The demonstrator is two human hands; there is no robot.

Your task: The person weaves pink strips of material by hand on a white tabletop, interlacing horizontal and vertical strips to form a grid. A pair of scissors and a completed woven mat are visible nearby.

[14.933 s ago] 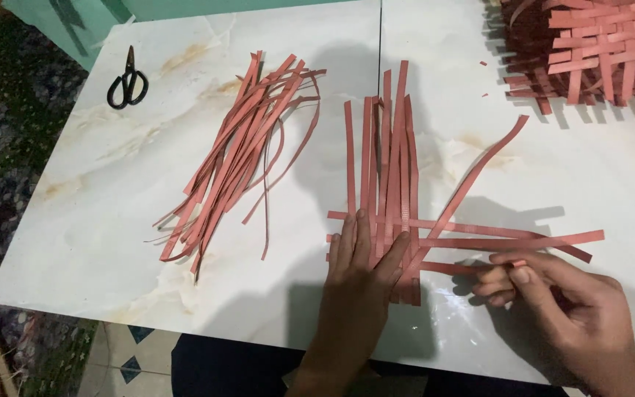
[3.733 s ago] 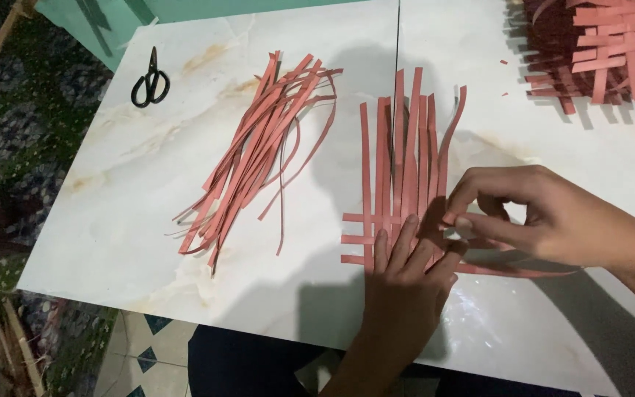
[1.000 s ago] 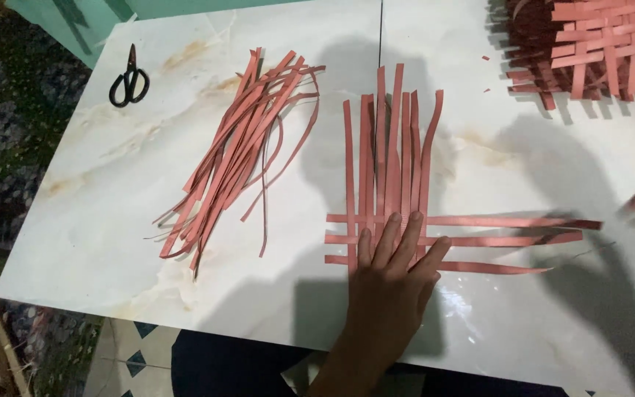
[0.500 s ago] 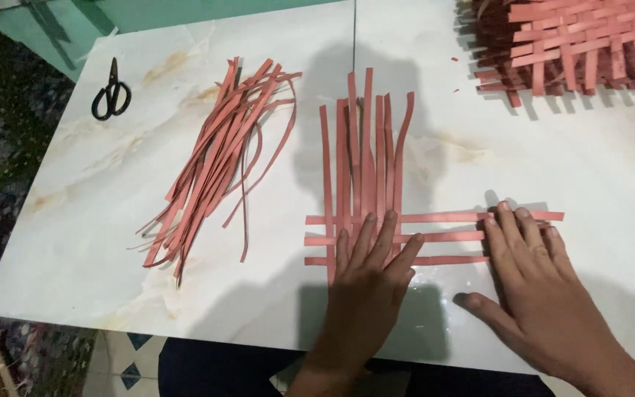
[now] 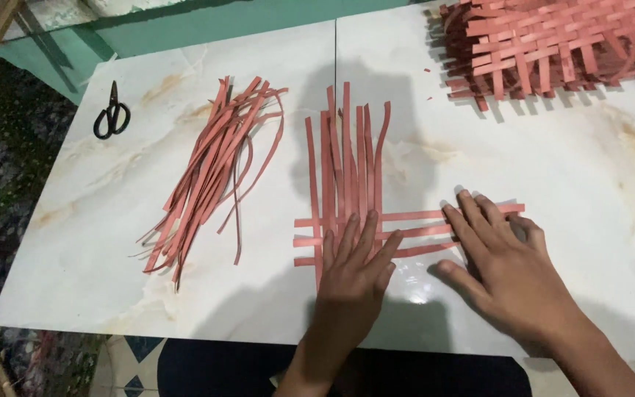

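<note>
Weaving step: left hand [image 5: 353, 266] pressing flat, fingers spread, on strip lattice [image 5: 354, 213] at bench [image 5: 82, 242] centre; right hand [image 5: 505, 261] flattening cross strips. Next needing fresh strip from loose pile [image 5: 211, 173].

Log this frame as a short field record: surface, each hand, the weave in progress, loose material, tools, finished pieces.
Surface: white marbled table
Left hand: flat, fingers spread, pressing the weave where the strips cross
Right hand: flat, palm down on the right ends of the cross strips
Weave: several upright strips crossed by three horizontal ones near their lower ends
Loose material: strip pile, left of the weave
Tools: black scissors, far left, untouched
Finished pieces: mat stack, top right corner
</note>
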